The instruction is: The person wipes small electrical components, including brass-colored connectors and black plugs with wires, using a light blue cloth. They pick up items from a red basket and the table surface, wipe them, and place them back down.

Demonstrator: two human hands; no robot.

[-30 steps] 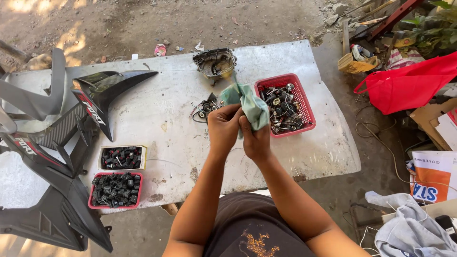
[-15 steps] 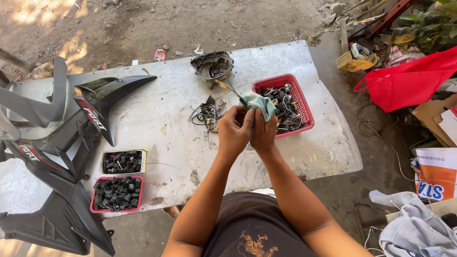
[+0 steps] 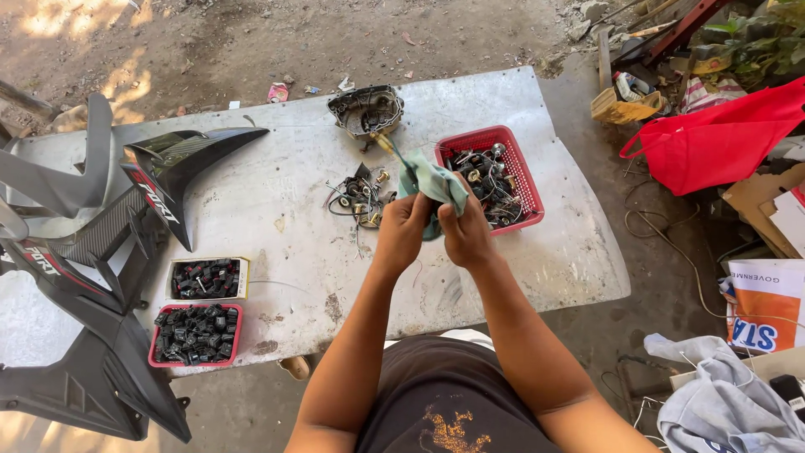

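Both hands meet over the table (image 3: 537, 252). Left hand (image 3: 402, 233) and right hand (image 3: 466, 236) are each closed on a green cloth (image 3: 432, 180), and a small part with a yellow tip (image 3: 384, 143) sticks out of the top of the cloth. It looks like the part is being rubbed clean. Next, the hands would need to keep a tight hold and turn the part inside the cloth. Just right of the hands sits a red basket (image 3: 528, 180) of wired parts. A pile of wires (image 3: 360, 200) lies just left of them. Farther left are two trays of black bits (image 3: 201, 310) and black panels (image 3: 109, 243).
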